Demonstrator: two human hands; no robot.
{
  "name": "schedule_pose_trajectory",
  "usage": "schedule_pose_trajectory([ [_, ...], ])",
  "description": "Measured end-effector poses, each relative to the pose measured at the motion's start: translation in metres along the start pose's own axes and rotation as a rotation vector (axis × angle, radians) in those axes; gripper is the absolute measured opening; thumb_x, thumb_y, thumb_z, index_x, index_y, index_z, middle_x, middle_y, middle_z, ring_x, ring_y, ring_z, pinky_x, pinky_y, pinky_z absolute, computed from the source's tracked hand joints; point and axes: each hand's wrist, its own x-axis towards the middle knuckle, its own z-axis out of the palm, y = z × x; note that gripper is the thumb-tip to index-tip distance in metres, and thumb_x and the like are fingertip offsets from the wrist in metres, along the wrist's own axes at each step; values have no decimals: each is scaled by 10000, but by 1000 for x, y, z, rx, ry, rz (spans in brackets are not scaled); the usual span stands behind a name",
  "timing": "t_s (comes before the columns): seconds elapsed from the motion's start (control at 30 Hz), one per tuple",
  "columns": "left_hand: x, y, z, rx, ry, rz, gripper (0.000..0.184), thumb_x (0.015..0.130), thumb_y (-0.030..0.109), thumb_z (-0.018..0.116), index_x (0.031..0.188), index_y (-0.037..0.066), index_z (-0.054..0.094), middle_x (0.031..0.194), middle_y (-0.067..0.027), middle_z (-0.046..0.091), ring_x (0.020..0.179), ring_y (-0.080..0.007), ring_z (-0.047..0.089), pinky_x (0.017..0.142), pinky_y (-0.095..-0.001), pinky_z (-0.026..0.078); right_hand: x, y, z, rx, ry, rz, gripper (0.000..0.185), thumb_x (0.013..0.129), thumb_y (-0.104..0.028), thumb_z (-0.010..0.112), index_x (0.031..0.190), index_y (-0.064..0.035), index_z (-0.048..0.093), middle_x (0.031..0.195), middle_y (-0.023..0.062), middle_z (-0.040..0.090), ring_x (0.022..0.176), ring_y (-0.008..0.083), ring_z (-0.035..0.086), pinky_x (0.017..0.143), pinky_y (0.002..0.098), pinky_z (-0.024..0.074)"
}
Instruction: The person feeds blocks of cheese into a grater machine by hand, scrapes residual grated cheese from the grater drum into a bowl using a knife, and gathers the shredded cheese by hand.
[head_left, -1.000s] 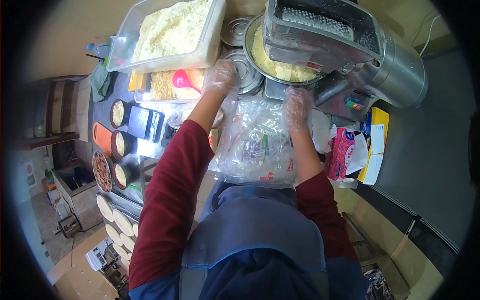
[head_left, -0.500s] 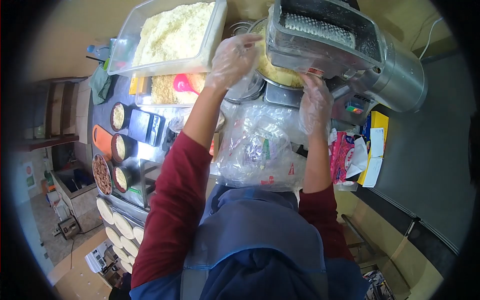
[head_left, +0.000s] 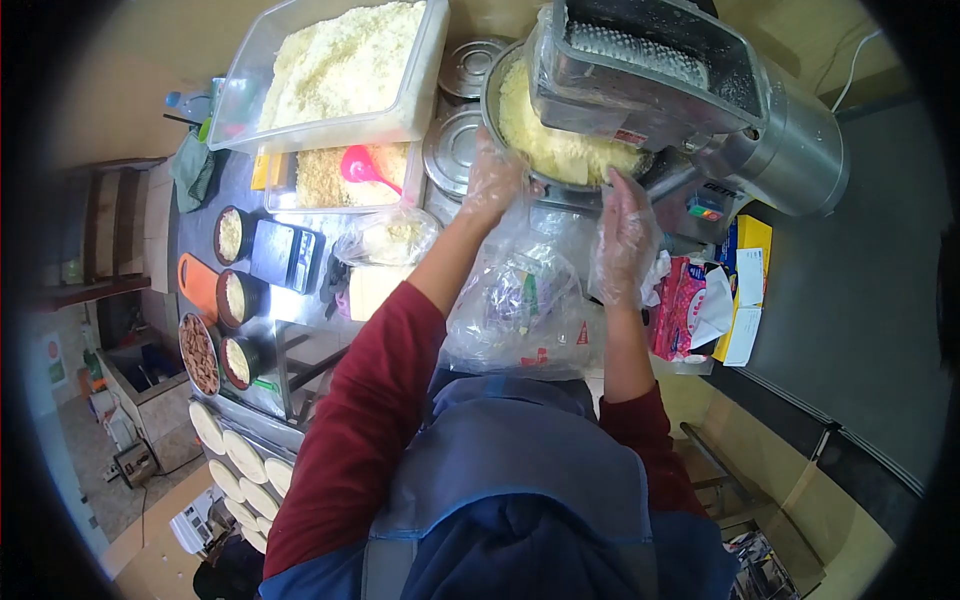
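Note:
A round metal bowl (head_left: 486, 95) heaped with pale grated cheese (head_left: 545, 148) sits partly under the grater machine (head_left: 640, 115). My left hand (head_left: 495, 182), in a clear plastic glove, holds the bowl's near left rim; some of its fingers are hidden. At the near right rim is my right hand (head_left: 625, 235), gloved the same way, with its fingertips closed on the edge beside the cheese. Below the hands lies a crumpled clear plastic bag (head_left: 520, 310).
Left stand a large tub (head_left: 420, 120) of grated cheese, a lower tub with a pink scoop (head_left: 362, 165), metal lids (head_left: 455, 150), a scale (head_left: 283, 255) and small filled bowls (head_left: 237, 298). Dough rounds (head_left: 243, 455) lie lower left, a tissue pack (head_left: 683, 310) right.
The bowl has come slightly toward me and left from under the grater. My left hand has dropped from above the bowl to its near left rim, uncovering the metal lids.

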Motion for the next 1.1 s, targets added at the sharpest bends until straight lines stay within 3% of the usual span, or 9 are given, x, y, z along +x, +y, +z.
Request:
schedule_pose_trajectory([
  [0.1, -9, -35, 5, 203, -12, 119, 729, 896, 17, 520, 1491, 84, 105, 997, -197, 630, 669, -253, 673, 590, -334, 585, -2, 0, -13, -125, 73, 42, 334, 969, -116, 533, 1283, -26, 599, 1253, 188, 611, 1129, 281, 621, 967, 346, 468],
  [0.3, -89, 21, 15, -530, -116, -294, 898, 954, 33, 524, 1509, 262, -143, 1068, -228, 622, 692, -272, 684, 589, -354, 592, 12, 13, 4, -482, 26, -124, 499, 968, -190, 549, 1406, 22, 435, 1380, 255, 513, 1238, 435, 529, 1023, 448, 440],
  [0.37, -99, 15, 21, -513, -93, -365, 907, 961, 47, 532, 1510, 297, -145, 1108, -231, 609, 733, -279, 695, 599, -348, 594, 27, -17, 12, -519, -209, 230, 541, 970, -257, 551, 1398, 44, 413, 1365, 279, 510, 1224, 442, 528, 1048, 461, 412],
  [0.47, -114, 14, 20, -426, -83, -289, 897, 942, 89, 614, 1543, 197, -44, 1182, -185, 576, 929, -246, 642, 685, -365, 603, 28, 6, 39, -686, -98, -210, 511, 971, -282, 541, 1346, 56, 462, 1324, 293, 521, 1168, 450, 545, 1018, 471, 417],
  [0.6, -88, -25, -13, -15, -151, -161, 763, 962, 307, 573, 1537, 82, 125, 1054, -217, 643, 871, -306, 685, 752, -393, 553, 36, -1, 23, -556, -103, -258, 489, 980, -326, 517, 1293, 49, 505, 1254, 264, 574, 1087, 436, 583, 944, 473, 448],
  [0.67, -69, -33, -25, 67, 79, -44, 681, 946, 401, 557, 1442, -13, 344, 1117, -241, 647, 939, -351, 670, 844, -418, 509, 46, 10, 9, -525, -212, 197, 427, 979, -317, 526, 1193, 50, 571, 1086, 237, 654, 985, 401, 629, 874, 476, 465],
  [0.77, -34, 0, -43, 430, 186, 257, 643, 958, 386, 527, 1401, -59, 387, 1175, -280, 631, 1013, -398, 638, 894, -450, 488, 60, 51, 18, -447, -307, 39, 369, 983, -297, 530, 1134, 30, 608, 945, 212, 674, 905, 395, 640, 841, 473, 473],
  [1.0, 46, 41, -37, 772, -97, 468, 495, 960, 321, 477, 1412, 122, 469, 1411, -196, 504, 1238, -377, 533, 1010, -452, 454, 52, -10, 56, -490, -447, -262, 297, 977, -194, 530, 1211, -39, 627, 998, 182, 699, 951, 371, 656, 861, 443, 483],
  [1.1, 53, 35, -35, 1078, -69, 742, 475, 939, 271, 511, 1374, 79, 498, 1471, -160, 461, 1252, -371, 527, 1041, -434, 427, 30, -23, 39, -388, -99, -495, 325, 978, -185, 516, 1252, -31, 597, 1085, 200, 674, 998, 367, 641, 877, 457, 473],
])
